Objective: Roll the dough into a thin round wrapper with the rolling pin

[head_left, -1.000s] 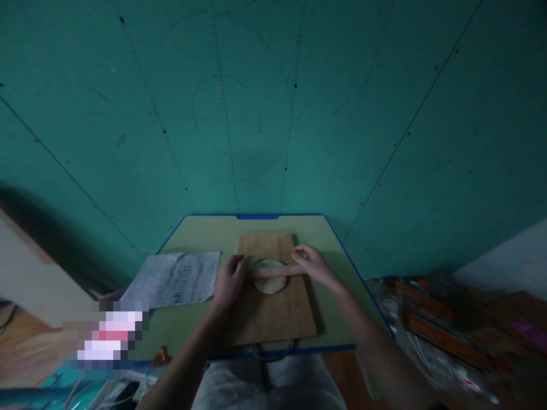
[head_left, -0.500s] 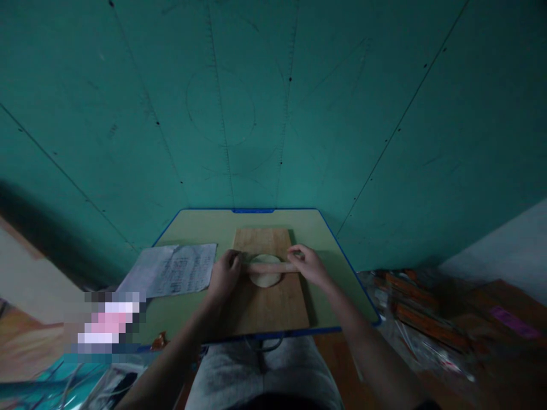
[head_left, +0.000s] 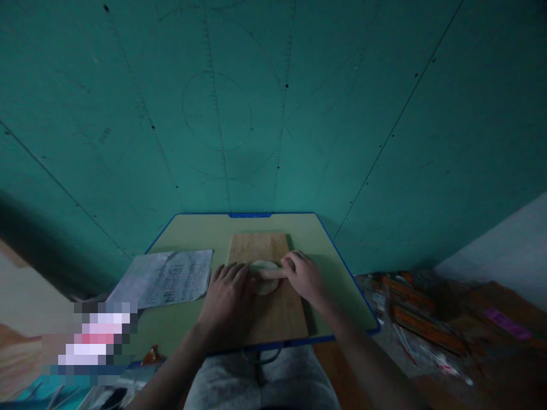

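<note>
A round, flat piece of dough (head_left: pixel 264 288) lies on the wooden board (head_left: pixel 273 319). Across its middle runs a pale wooden rolling pin (head_left: pixel 270 274), roughly level from side to side. My left hand (head_left: pixel 227 289) covers the pin's left end, its fingers bent over it and the back of the hand up. At the other end my right hand (head_left: pixel 302 275) grips the pin with curled fingers. Both ends of the pin are hidden by my hands. Parts of the dough show above and below the pin.
The board rests on a pale green table (head_left: pixel 192 230) with a blue rim, against a green wall (head_left: pixel 256 131). Printed paper sheets (head_left: pixel 171 279) lie left of the board. An orange-brown object (head_left: pixel 151 355) sits at the near left edge. Boxes and plastic-wrapped items (head_left: pixel 427 324) fill the floor at right.
My left hand has turned flatter, its fingers now laid over the pin's end. My right hand has closed in further along the pin. The whole view has shifted slightly.
</note>
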A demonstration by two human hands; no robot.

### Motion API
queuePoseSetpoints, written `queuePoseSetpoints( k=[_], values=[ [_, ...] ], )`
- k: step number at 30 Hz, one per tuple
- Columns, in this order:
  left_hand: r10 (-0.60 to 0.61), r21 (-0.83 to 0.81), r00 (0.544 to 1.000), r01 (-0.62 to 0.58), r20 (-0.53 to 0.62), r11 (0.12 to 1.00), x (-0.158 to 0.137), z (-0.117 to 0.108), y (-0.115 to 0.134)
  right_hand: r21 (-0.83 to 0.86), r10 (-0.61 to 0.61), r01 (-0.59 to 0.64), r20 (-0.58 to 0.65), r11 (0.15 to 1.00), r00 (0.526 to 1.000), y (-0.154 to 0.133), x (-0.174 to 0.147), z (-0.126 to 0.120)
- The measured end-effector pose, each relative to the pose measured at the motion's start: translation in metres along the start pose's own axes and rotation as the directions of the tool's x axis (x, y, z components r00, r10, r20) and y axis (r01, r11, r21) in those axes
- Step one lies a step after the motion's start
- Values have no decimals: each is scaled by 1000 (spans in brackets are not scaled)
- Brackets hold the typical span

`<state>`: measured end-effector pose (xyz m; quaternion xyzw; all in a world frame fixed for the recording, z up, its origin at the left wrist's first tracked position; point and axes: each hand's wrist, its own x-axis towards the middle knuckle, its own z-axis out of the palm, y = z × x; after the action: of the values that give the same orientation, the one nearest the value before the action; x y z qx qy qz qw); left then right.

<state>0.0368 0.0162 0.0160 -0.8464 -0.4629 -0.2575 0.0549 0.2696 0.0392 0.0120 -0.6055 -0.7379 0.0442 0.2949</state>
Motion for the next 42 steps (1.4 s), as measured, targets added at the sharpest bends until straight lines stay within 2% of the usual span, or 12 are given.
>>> queuePoseSetpoints(
  k=[3,7,11,16,20,24,29,32,38,42],
  values=[
    [11,54,999,-13,43,998,-5,-5,9,0,-30,30,17,1000,999,-2,-3,0],
    [-26,129,999,22,23,991,3,9,-3,-58,-17,20,51,998,999,-2,12,2],
    [-77,197,997,70,30,978,28,27,-23,-168,45,-31,83,985,996,-2,43,9],
    [-176,259,981,148,88,955,67,35,-36,-234,108,-76,127,969,986,2,82,16],
    [-210,313,972,170,101,935,78,38,-39,-239,115,-80,133,968,984,2,92,16],
    [-123,306,989,94,77,947,51,35,-34,-224,80,-43,157,974,984,-3,68,10],
    [-28,207,997,14,66,978,-3,19,-16,-188,-101,125,129,974,987,-10,13,-1],
    [2,204,999,-13,54,979,-23,10,-5,-160,-168,186,120,970,979,-12,-12,-7],
    [83,258,997,-82,9,963,-41,3,1,-82,-213,224,124,971,969,-8,-40,-8],
    [82,272,997,-79,1,959,-42,5,0,-82,-234,245,130,966,964,-4,-41,-5]
  ],
)
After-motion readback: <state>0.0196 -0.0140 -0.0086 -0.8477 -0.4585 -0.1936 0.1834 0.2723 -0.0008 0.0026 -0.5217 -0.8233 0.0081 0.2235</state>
